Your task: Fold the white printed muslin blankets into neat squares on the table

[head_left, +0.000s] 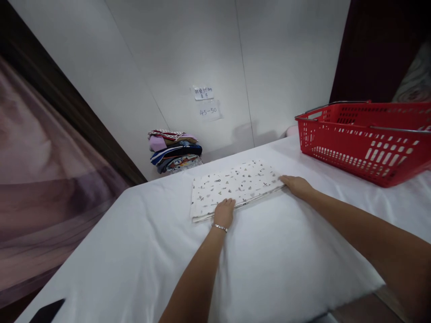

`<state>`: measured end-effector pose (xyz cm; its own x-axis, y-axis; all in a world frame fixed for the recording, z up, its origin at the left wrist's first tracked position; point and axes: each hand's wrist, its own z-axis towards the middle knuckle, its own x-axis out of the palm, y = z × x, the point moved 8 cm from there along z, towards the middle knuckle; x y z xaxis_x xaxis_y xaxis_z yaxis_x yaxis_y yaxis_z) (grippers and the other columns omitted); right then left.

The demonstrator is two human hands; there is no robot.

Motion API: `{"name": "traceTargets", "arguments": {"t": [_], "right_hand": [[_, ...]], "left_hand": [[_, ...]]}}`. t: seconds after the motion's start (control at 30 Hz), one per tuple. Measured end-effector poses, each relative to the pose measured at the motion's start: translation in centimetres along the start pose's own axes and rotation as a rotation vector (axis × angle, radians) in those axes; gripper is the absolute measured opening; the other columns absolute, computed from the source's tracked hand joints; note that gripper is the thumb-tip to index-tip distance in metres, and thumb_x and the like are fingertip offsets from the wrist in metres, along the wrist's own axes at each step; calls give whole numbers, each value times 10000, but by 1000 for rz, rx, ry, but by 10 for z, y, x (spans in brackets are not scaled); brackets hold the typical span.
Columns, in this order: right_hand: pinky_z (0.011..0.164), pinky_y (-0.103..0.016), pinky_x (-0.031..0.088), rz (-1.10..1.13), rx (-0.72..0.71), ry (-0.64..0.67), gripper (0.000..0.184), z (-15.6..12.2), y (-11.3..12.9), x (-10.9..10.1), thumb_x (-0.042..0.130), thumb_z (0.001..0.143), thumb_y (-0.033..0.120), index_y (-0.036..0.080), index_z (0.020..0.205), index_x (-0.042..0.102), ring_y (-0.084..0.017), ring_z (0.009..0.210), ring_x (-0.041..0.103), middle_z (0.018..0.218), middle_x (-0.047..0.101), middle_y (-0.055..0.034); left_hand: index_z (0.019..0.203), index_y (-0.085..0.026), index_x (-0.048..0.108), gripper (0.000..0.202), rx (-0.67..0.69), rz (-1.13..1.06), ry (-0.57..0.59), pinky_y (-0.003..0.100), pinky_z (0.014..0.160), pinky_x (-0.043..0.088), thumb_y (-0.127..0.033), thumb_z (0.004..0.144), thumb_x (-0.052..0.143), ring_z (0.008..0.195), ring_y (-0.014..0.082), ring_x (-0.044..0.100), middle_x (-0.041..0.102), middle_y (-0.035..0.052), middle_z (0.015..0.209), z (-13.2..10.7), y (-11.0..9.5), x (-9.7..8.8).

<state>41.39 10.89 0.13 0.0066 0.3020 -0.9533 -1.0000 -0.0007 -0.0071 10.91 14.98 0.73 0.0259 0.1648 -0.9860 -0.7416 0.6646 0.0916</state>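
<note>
A white cloth (235, 184) printed with small grey and green motifs lies folded into a flat rectangle on the white-covered table. My left hand (224, 212), with a silver bracelet at the wrist, is closed on the cloth's near edge, left of its middle. Its fingertips rest on top and the thumb is hidden. At the cloth's right near corner, my right hand (296, 186) pinches the edge, fingers together. Folded layers show along the near side between the two hands.
Folded clothes (175, 151) are stacked at the table's far edge. A red plastic basket (353, 148) with metal handles stands at the right. Paper notes (208, 110) hang on the wall. A sheer pinkish curtain (50, 179) hangs at left; a dark flat object (48, 311) lies at lower left.
</note>
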Motion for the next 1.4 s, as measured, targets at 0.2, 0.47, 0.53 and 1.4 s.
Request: {"name": "traceTargets", "arguments": {"t": [0.2, 0.47, 0.53, 1.4], "right_hand": [[872, -347, 435, 25, 44, 86, 440, -1, -1, 5, 331, 849, 164, 208, 1255, 496, -212, 1056, 556, 1258, 537, -73], [824, -368, 431, 74, 106, 147, 385, -13, 0, -11, 393, 819, 193, 212, 1161, 570, -241, 993, 564, 1086, 625, -94], [816, -363, 435, 101, 121, 166, 390, -13, -1, -13, 419, 790, 173, 219, 1139, 588, -245, 1014, 550, 1105, 613, -89], [672, -345, 454, 139, 511, 206, 441, 102, -26, 29, 397, 839, 498, 129, 943, 615, -280, 900, 605, 979, 644, -163]], "left_hand": [[1274, -182, 463, 493, 20, -1, -15, 375, 987, 377, -27, 817, 363, 1219, 206, 419, 495, 76, 1309, -1, 0, 3], [1342, -202, 380, 557, 10, -33, -26, 371, 986, 374, -21, 817, 345, 1223, 210, 414, 485, 58, 1322, -3, 1, 4], [1335, -225, 389, 552, 18, -34, -21, 377, 984, 373, -24, 822, 348, 1223, 206, 412, 485, 63, 1319, -4, 0, 3], [1304, -227, 458, 551, -82, -231, -3, 388, 1060, 315, -39, 797, 353, 1275, 200, 360, 465, 8, 1343, -11, 8, 2]]}}
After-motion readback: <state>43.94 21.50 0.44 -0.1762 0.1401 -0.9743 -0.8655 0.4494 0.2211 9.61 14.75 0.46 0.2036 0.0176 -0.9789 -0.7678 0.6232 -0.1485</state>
